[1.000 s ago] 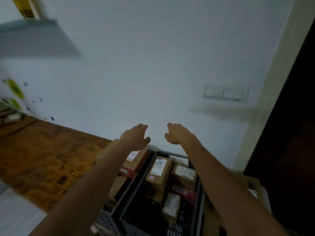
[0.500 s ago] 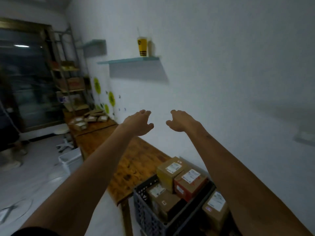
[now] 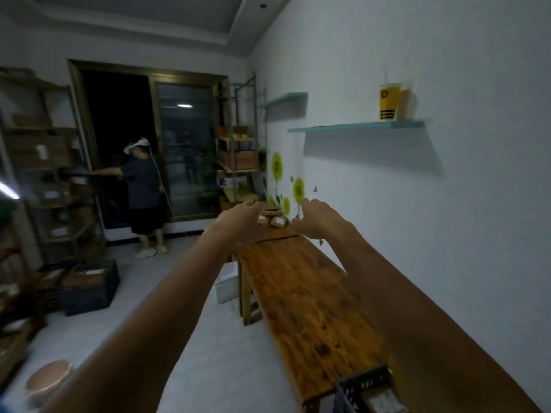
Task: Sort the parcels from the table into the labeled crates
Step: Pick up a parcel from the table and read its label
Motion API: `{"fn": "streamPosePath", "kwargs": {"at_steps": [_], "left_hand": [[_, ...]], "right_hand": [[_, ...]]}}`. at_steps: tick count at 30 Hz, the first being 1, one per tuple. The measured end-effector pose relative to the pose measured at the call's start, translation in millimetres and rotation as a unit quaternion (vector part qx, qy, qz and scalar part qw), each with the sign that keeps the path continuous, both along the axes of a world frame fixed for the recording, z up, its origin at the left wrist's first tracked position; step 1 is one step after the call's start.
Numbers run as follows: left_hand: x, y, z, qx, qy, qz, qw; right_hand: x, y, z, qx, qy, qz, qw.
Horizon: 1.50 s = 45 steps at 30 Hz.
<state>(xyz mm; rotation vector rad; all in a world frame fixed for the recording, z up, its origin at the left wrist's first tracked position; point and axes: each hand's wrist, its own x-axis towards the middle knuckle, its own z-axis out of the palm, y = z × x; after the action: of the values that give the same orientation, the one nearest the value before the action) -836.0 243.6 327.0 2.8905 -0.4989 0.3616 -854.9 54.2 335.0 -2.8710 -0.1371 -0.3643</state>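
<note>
Head view, long wooden table [image 3: 310, 296] along white wall [image 3: 447, 204], both hands' grip loosely spread, empty

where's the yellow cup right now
In the head view the yellow cup with black stripes stands upper right on the pale blue wall shelf, high above the long wooden table and beyond the right hand.

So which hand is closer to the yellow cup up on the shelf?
Right. The right hand is held out on the wall side, below and left of the yellow cup in the picture; the left hand is farther left, toward the room.
</note>
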Motion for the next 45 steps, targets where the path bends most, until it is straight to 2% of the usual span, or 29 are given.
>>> {"fn": "streamPosePath", "kwargs": {"at_steps": [8, 20, 23, 28, 34, 39, 45], "left_hand": [[118, 66, -7, 0.017, -0.001, 0.052, 0.998], [372, 164, 2, 0.009, 0.005, 0.14, 0.99], [441, 192, -14, 0.002, 0.012, 0.139, 0.99], [573, 241, -27, -0.027, 0.007, 0.117, 0.993], [725, 296, -25, -0.032, 0.029, 0.103, 0.994], [857, 301, -40, -0.043, 0.058, 0.057, 0.996], [1038, 280, -86, -0.058, 0.072, 0.017, 0.996]], "right_hand": [[155, 68, -7, 0.004, 0.003, 0.049, 0.999], [437, 174, -7, 0.026, 0.021, 0.131, 0.991], [509, 201, -23, 0.028, 0.037, 0.128, 0.991], [634, 240, -34, 0.014, 0.012, 0.095, 0.995], [772, 284, -34, 0.017, 0.024, 0.062, 0.998], [894, 288, -45, 0.027, 0.036, 0.038, 0.998], [1062, 260, -102, 0.062, 0.049, 0.002, 0.997]]}}
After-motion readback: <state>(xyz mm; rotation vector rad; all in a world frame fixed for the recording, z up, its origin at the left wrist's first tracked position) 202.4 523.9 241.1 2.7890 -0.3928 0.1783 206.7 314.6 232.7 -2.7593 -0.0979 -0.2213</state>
